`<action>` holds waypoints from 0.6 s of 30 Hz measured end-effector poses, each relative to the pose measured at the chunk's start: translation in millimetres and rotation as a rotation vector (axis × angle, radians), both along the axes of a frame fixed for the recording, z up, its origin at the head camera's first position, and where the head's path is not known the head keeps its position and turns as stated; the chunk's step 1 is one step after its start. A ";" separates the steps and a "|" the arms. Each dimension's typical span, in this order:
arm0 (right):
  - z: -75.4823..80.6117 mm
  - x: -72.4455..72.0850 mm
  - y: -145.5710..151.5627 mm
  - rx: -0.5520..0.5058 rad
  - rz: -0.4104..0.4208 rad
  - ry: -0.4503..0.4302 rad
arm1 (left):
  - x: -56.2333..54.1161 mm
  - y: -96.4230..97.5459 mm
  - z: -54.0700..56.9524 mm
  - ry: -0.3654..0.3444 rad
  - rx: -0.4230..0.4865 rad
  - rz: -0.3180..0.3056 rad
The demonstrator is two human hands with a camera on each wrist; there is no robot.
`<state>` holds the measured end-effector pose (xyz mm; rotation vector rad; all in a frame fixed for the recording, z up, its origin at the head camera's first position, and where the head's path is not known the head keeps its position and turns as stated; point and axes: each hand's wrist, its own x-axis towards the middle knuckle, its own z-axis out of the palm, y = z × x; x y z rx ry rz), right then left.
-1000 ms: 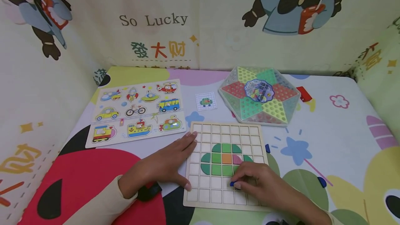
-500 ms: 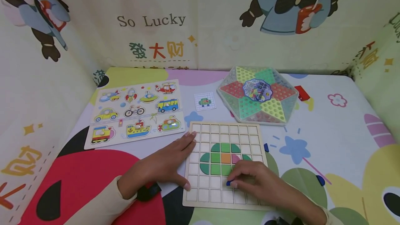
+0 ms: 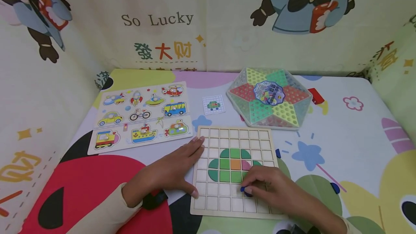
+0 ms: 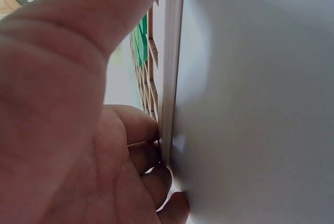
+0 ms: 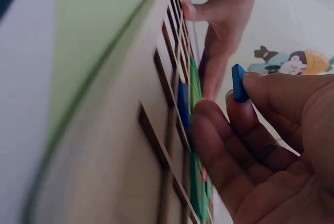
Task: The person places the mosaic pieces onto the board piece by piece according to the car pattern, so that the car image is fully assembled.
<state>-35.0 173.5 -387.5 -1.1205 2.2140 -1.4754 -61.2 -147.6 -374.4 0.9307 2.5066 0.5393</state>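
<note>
A square wooden grid board [image 3: 224, 210] lies on the table, with green, orange and pink pieces [image 3: 230, 175] set in its middle cells. My left hand [image 3: 170, 169] rests along the board's left edge, fingers spread and thumb near the lower corner. Over the board's lower right part, my right hand [image 3: 268, 187] pinches a small blue piece [image 5: 238, 83] between thumb and fingertip. The right wrist view shows this piece raised off the grid. Another blue piece [image 5: 182, 101] sits in a cell below it. My right hand hides several cells in the head view.
Loose blue pieces lie right of the board, one by its edge [image 3: 277, 153] and another [image 3: 335, 188] farther right. Behind stand a vehicle puzzle board [image 3: 130, 147], a small pattern card [image 3: 213, 104] and a hexagonal game box [image 3: 269, 115].
My right hand shifts slightly left with the blue piece, then back right. My left hand stays on the board's edge.
</note>
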 end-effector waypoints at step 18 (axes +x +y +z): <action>3.6 0.8 3.2 0.177 -0.054 0.174 | 0.0 -0.7 0.8 -0.006 0.011 0.003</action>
